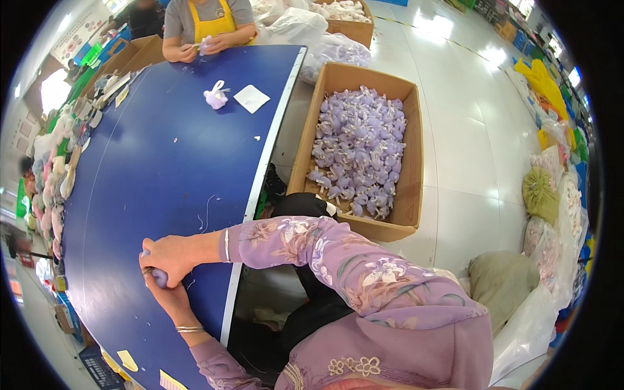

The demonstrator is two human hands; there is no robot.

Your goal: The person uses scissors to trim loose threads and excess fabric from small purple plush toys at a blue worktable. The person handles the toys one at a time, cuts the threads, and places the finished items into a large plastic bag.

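Both my hands are closed around a small lavender plush piece (158, 278) above the blue table, close to its near side. My right hand (174, 253) comes from above with its fingers curled over the piece. My left hand (170, 298) grips it from below. Fingers cover most of the piece, and whether a needle or thread is between them cannot be made out. Loose pale threads (208, 214) lie on the table beyond my right wrist. Farther up the table sits a finished-looking lavender plush bunny (216, 97) with pale ears, beside a white square sheet (251, 99).
Across the blue table (175, 169), a co-worker in a yellow apron (213, 23) handles another lavender piece. A cardboard box (406, 221) full of lavender plush pieces stands right of the table. Plush goods (55, 175) line the left edge; bags (546, 240) are piled at far right.
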